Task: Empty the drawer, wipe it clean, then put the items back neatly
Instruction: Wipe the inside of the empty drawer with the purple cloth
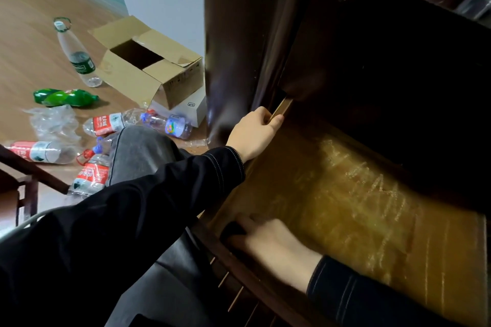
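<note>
While your left hand (253, 129) hooks over the top edge of the left side wall of the drawer (372, 220), fingers and thumb clamped on the wood, your right hand (273, 243) is down in the front left corner, lying on a dark thing (233, 229). It's blurred, so I can't tell if those fingers pinch it or just press. The drawer is out, its yellow bottom streaked pale. Plastic bottles (106, 123) and a cardboard box (170, 82) sit on the floor to your left.
</note>
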A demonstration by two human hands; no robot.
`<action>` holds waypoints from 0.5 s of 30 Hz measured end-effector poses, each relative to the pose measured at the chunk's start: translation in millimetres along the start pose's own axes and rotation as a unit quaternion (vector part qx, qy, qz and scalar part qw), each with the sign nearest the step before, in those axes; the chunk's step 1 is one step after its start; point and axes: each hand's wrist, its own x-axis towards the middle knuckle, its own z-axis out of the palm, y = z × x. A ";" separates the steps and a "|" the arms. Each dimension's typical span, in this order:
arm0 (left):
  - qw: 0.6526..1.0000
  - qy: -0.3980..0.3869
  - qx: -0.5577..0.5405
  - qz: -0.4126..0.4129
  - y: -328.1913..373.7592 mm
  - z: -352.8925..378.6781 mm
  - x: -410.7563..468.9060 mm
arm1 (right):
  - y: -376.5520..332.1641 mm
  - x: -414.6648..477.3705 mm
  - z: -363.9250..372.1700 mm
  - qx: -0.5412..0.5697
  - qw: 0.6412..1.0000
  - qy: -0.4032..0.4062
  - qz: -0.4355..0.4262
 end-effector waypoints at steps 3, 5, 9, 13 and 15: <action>1.000 0.000 -0.003 -0.005 0.2 0.8 0.3 | 36.2 11.9 -7.0 0.007 0.997 0.048 0.065; 1.000 0.006 -0.002 -0.006 0.2 0.9 0.4 | 81.7 37.0 -20.1 -0.034 0.975 0.095 0.197; 1.000 0.006 0.002 -0.006 2.3 -0.1 -0.4 | 139.1 66.1 -53.8 -0.061 0.918 0.043 0.391; 1.000 0.005 0.003 -0.007 4.3 -0.4 -1.8 | 99.9 54.6 -43.0 -0.065 0.947 0.054 0.311; 1.000 0.005 0.007 -0.009 4.2 -0.6 -1.2 | 60.3 41.1 -26.0 -0.032 0.969 0.044 0.241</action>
